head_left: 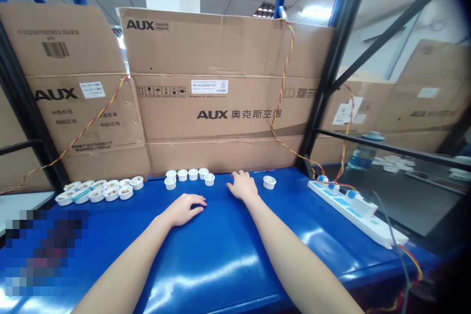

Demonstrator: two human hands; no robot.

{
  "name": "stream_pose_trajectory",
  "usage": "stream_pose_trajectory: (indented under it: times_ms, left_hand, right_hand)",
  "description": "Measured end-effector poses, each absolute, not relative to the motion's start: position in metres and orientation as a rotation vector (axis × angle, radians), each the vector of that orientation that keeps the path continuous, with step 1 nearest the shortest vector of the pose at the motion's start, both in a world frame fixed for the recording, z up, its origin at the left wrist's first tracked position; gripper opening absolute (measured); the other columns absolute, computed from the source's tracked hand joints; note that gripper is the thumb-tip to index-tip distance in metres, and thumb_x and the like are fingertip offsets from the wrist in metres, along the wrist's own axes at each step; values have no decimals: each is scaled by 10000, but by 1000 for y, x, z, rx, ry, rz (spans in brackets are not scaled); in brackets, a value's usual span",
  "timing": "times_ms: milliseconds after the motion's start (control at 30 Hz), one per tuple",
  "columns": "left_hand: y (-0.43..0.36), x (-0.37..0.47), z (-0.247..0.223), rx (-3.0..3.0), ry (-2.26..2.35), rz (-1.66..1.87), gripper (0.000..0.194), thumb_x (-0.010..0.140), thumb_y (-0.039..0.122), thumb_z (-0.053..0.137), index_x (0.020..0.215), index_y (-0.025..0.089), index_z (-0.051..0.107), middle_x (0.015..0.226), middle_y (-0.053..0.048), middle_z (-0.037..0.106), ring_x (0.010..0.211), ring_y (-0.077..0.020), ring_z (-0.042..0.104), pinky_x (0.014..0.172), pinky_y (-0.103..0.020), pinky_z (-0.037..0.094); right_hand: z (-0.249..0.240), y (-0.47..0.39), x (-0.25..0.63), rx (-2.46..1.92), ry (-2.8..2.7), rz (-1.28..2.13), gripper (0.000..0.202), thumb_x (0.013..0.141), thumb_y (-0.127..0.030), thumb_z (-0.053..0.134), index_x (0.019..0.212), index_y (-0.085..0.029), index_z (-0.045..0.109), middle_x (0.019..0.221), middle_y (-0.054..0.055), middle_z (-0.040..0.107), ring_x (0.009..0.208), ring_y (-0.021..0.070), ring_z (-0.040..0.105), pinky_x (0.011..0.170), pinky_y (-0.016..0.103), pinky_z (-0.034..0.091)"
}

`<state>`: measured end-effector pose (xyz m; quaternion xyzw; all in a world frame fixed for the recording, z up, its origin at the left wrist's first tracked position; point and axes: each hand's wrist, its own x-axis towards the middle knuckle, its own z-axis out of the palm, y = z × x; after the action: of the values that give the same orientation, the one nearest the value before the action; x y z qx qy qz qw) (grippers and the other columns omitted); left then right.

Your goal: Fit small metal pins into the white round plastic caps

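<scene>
My left hand (185, 209) rests low over the blue table (206, 260), its fingers apart and pointing right, with nothing in it. Further forward, my right hand (243, 185) is spread over the table's back part, fingers apart, and no object shows in it. Between the hands, towards the back, stands a small round white piece (209, 179). Several like it, among them one white piece (170, 183), stand behind my left hand. A lone white piece (269, 182) sits just right of my right hand.
More round white pieces (111, 193) lie in rows at the back left. Cardboard panels (228, 98) stand behind the table. A white power strip (353, 216) with plugs and twisted wires runs along the right edge. Black rack posts (320, 98) rise at the sides.
</scene>
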<state>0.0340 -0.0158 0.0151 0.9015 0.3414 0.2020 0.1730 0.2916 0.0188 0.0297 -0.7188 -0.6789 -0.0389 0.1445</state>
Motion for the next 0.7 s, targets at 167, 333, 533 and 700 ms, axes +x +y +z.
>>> stream_pose_trajectory:
  times_ms: [167,333,533,700]
  left_hand:
    - [-14,34,13,2556,969,630,234,885,322,547,1014,257,731,1153,-13,704,1127,-193,621,1023,-328,441]
    - [-15,34,16,2549,977,655,226,875,323,546,935,249,752,1062,-13,736,1054,-196,655,974,-314,468]
    - [-20,34,22,2548,972,707,247,879,314,522,852,241,757,971,-11,752,908,-185,680,867,-283,493]
    - [-18,33,18,2325,1059,789,254,870,343,516,862,211,733,891,-20,747,802,-181,678,782,-283,528]
  right_hand:
    - [37,12,276,-2138,-1954,-44,472,844,-430,556,1260,-210,524,1294,175,471,1194,346,452,860,425,431]
    - [42,6,274,-2330,-1979,154,545,839,-321,586,1349,-212,428,1261,198,506,1080,336,581,810,412,455]
    - [52,-7,266,-2209,-2174,92,525,813,-222,593,1320,-197,460,1174,195,586,1021,340,628,784,399,467]
    - [52,-13,256,-1825,-2487,33,559,771,-284,642,1308,-284,486,1168,135,620,981,322,643,778,380,464]
